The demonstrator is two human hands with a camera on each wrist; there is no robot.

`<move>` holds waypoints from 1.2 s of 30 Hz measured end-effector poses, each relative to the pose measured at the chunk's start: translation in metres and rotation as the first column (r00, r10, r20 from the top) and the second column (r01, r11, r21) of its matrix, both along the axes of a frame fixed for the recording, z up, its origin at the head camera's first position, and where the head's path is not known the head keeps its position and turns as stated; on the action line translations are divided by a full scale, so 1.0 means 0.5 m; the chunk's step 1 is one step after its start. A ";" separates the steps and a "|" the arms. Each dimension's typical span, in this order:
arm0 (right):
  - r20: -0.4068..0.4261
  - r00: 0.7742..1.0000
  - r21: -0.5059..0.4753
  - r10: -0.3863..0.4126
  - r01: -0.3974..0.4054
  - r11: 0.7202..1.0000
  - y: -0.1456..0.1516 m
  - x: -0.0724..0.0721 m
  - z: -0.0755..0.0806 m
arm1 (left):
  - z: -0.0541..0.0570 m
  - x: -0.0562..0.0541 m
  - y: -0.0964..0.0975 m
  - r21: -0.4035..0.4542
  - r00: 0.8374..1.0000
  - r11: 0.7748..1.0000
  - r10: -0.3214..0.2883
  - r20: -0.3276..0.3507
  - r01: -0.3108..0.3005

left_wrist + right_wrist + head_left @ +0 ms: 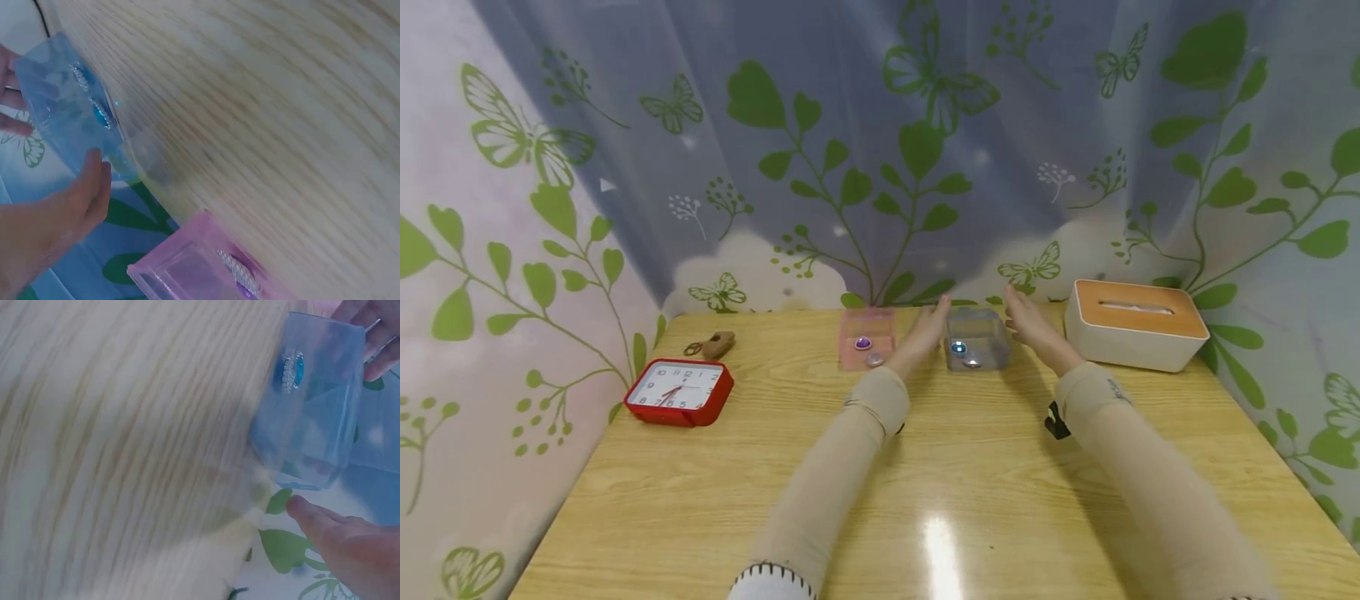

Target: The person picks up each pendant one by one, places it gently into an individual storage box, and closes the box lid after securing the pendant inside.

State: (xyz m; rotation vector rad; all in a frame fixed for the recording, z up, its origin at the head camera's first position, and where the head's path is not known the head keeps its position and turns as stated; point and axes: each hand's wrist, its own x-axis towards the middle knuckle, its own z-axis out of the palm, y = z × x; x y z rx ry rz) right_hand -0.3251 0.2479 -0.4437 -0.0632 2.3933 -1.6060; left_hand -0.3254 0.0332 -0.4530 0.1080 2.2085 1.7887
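Observation:
A clear bluish box (988,340) stands at the back of the table, with a blue gem piece (958,348) and a pale one (972,361) inside. My left hand (925,332) is at its left side, fingers extended; whether it touches the wall I cannot tell. On the other side, my right hand (1036,332) has its fingers stretched out, a small gap from the box in the right wrist view. Left of these, a pink clear box (181,262) contains a purple gem piece (862,342) and a pale one (875,360).
A red clock (679,393) stands at the left, with a brown keychain (718,344) behind it. To the right is a white tissue box (1135,337) with a wooden top. A patterned curtain (850,167) hangs along the table's back edge.

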 end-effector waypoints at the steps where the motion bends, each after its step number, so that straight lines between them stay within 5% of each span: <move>1: 0.025 1.000 -0.018 0.004 -0.004 1.000 -0.003 -0.001 -0.002 | 0.000 0.000 0.002 0.029 1.000 1.000 0.005 0.030 -0.006; 6: 0.074 0.997 -0.057 -0.004 0.009 0.998 -0.014 -0.002 -0.011 | -0.002 -0.001 0.010 0.180 0.990 0.984 -0.014 0.140 -0.012; 13: 0.086 0.996 -0.086 -0.020 0.027 0.996 -0.020 0.005 -0.016 | -0.002 -0.003 0.013 0.252 0.989 0.968 -0.051 0.137 0.015; 36: 0.059 0.992 -0.182 -0.116 0.125 0.975 -0.030 0.015 -0.014 | 0.005 0.017 0.023 0.059 0.999 0.998 -0.031 0.028 0.029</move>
